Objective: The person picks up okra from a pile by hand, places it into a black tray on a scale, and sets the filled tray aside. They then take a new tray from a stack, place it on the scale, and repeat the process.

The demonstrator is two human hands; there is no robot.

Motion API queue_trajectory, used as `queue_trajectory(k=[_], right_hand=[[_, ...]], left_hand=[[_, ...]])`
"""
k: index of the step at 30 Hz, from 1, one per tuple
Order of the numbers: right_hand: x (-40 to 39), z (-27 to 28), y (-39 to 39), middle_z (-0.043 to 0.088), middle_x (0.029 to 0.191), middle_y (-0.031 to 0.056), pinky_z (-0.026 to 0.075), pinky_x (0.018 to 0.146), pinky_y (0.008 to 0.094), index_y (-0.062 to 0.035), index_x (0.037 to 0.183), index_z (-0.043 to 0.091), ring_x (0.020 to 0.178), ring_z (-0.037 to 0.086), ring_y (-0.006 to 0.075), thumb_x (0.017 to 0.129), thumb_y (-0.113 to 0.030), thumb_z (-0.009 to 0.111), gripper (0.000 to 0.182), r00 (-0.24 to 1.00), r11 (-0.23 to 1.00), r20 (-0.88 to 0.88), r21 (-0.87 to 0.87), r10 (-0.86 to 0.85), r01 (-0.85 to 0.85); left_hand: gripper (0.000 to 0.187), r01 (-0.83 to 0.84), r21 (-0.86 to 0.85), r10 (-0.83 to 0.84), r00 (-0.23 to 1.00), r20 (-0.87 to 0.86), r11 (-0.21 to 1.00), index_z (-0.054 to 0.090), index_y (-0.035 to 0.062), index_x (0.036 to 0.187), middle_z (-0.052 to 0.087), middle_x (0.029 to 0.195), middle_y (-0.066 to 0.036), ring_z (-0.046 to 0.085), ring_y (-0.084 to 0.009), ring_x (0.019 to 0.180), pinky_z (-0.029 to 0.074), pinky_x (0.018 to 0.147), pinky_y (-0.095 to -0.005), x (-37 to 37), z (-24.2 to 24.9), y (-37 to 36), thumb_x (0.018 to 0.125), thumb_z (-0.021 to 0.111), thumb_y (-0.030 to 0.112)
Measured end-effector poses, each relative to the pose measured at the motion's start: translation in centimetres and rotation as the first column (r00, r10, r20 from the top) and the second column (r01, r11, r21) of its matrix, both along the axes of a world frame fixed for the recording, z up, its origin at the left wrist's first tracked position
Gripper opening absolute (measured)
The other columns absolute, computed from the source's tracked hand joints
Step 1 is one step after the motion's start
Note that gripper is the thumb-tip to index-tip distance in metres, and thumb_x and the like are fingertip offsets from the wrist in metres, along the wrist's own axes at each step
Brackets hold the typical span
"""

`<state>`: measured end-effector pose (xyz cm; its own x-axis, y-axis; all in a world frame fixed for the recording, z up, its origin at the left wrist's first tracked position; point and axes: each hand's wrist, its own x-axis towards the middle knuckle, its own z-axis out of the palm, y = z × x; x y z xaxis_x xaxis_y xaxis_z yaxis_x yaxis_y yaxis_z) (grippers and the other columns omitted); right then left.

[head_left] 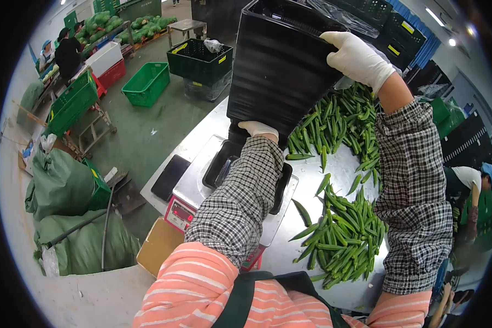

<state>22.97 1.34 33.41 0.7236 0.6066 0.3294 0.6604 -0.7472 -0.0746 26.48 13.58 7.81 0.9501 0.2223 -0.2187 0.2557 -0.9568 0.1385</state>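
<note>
Both gloved hands hold a stack of black trays tilted over the scale

The left hand (258, 130), in a white glove, reaches straight forward with the arm stretched out over the scale (202, 188); its fingers curl onto the lower edge of the stack of black trays (276, 65), closed on that edge from beneath. The checked sleeve covers the forearm down to the wrist, with a pink striped sleeve above it.

The right hand (356, 57), also white-gloved, is raised higher and further out, the forearm rising steeply from the elbow. Its palm lies flat against the stack's upper right side with the fingers spread and wrapped over the corner, clamped on the trays.

Between the two hands the stack hangs in the air, tipped so that its open top faces away and up, above the far end of the scale and clear of the steel table (333, 164). A single black tray (220, 167) lies on the scale's platter, directly under the left forearm.

To the right of the scale, okra pods (341, 229) lie heaped on the table in a near pile and a far pile, the far one just below the raised stack. Green crates (146, 83) stand on the floor beyond
</note>
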Motion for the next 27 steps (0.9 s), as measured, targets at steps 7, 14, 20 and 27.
queue_trajectory(k=[7, 14, 20, 27], right_hand=[[1.5, -0.5, 1.5, 0.058, 0.113, 0.0231, 0.043, 0.092, 0.0312, 0.0055, 0.122, 0.048, 0.103, 0.058, 0.0302, 0.073, -0.004, 0.05, 0.05, 0.969, 0.988, -0.213, -0.119, -0.123, 0.099], [3.3, -1.6, 1.3, 0.061, 0.108, 0.0201, 0.044, 0.089, 0.0312, 0.0032, 0.125, 0.047, 0.1, 0.059, 0.0277, 0.073, -0.005, 0.05, 0.052, 0.99, 0.991, -0.07, -0.072, -0.119, 0.114], [4.5, -1.8, 1.2, 0.062, 0.103, 0.0185, 0.047, 0.083, 0.0309, 0.0022, 0.127, 0.046, 0.094, 0.061, 0.0273, 0.074, -0.007, 0.049, 0.054, 0.985, 0.984, -0.036, -0.068, -0.168, 0.166], [6.1, -3.3, 1.5, 0.062, 0.104, 0.0195, 0.045, 0.086, 0.0307, 0.0032, 0.128, 0.045, 0.094, 0.06, 0.0261, 0.074, -0.006, 0.048, 0.054, 0.983, 0.985, -0.054, -0.009, -0.173, 0.173]], left_hand=[[0.048, 0.129, 0.047, -0.118, 0.974, -0.192, 0.991, 0.049, 0.0145, 0.13, 0.046, 0.136, -0.006, 0.046, -0.0206, 0.123, 0.034, 0.101, -0.043, -0.4, -1.3, -0.5, 0.093, 0.036, 0.042], [0.033, 0.101, 0.018, -0.098, 0.987, -0.129, 0.995, 0.064, 0.0165, 0.112, 0.058, 0.121, -0.005, 0.056, -0.0179, 0.111, 0.046, 0.086, -0.0273, 5.1, -9.9, -0.7, 0.086, 0.049, 0.032], [0.031, 0.148, -0.012, -0.148, 0.977, -0.153, 0.989, 0.064, 0.0138, 0.111, 0.06, 0.117, -0.007, 0.058, -0.0196, 0.108, 0.049, 0.084, -0.0308, 4.6, -7.3, 0.2, 0.085, 0.055, 0.027], [0.029, -0.076, -0.255, 0.05, 0.993, -0.107, 0.964, 0.065, 0.014, 0.11, 0.062, 0.115, -0.007, 0.06, -0.021, 0.104, 0.051, 0.081, -0.0341, 1.9, -2.4, -0.7, 0.083, 0.063, 0.024]])
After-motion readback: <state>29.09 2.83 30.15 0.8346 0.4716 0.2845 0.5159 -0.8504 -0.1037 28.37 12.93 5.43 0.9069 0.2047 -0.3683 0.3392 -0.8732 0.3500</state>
